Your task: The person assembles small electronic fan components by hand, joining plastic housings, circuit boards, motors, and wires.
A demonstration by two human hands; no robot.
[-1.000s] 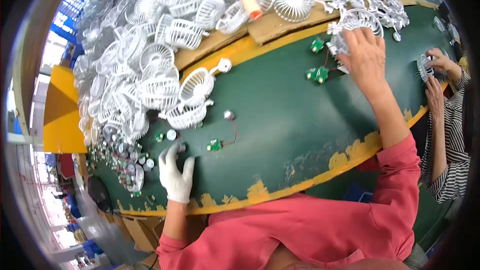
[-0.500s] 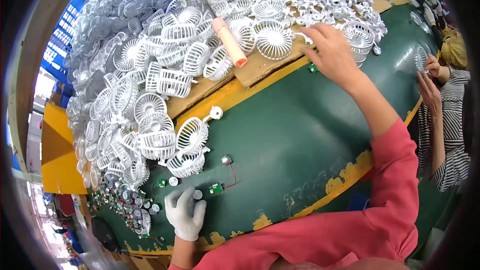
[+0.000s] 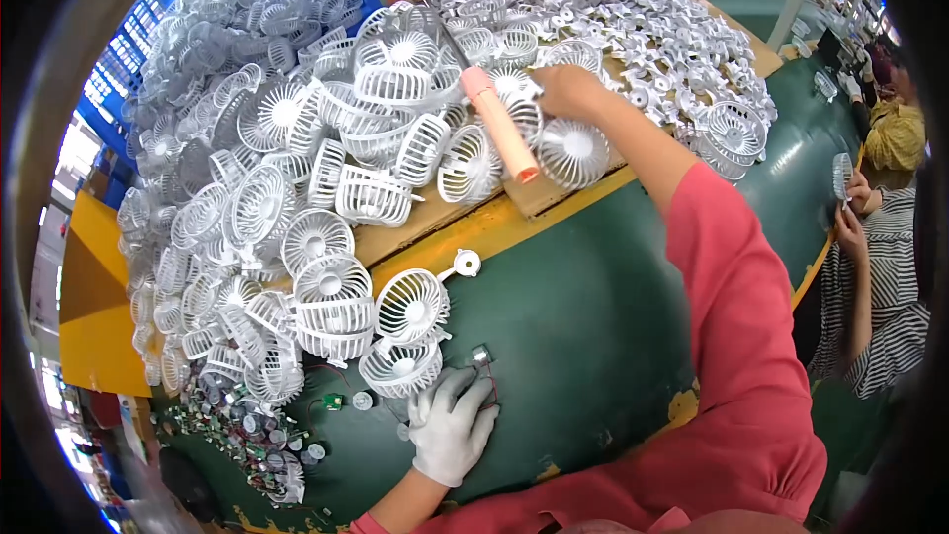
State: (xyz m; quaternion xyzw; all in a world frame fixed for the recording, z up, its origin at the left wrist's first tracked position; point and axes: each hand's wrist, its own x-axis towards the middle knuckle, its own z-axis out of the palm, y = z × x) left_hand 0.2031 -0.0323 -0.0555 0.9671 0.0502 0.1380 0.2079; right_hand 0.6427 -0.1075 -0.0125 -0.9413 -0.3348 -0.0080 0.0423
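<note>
My left hand (image 3: 453, 427), in a white glove, rests low over the green table with its fingers bent down and drawn together. A small silver motor (image 3: 480, 356) on a red wire lies just beyond its fingertips. What the fingers press on is hidden under the glove. My bare right hand (image 3: 571, 92) reaches into the white plastic fan cages, above a round cage (image 3: 574, 151) at the cardboard's edge. Its fingertips are mostly hidden, so any hold cannot be seen. Left of it lies a tool with a peach handle (image 3: 504, 133) and thin metal shaft.
Fan cages heap up on the left, by a blue crate (image 3: 119, 69). Small white parts (image 3: 633, 49) cover the cardboard at the back. Electronic parts (image 3: 247, 440) lie at lower left, near a green circuit board (image 3: 333, 401). At right, another person's hands (image 3: 858, 213) hold a cage.
My right hand has moved left from the cardboard's right part to the cages by the peach-handled tool. My left hand has moved right, over where a circuit board lay. The view has shifted.
</note>
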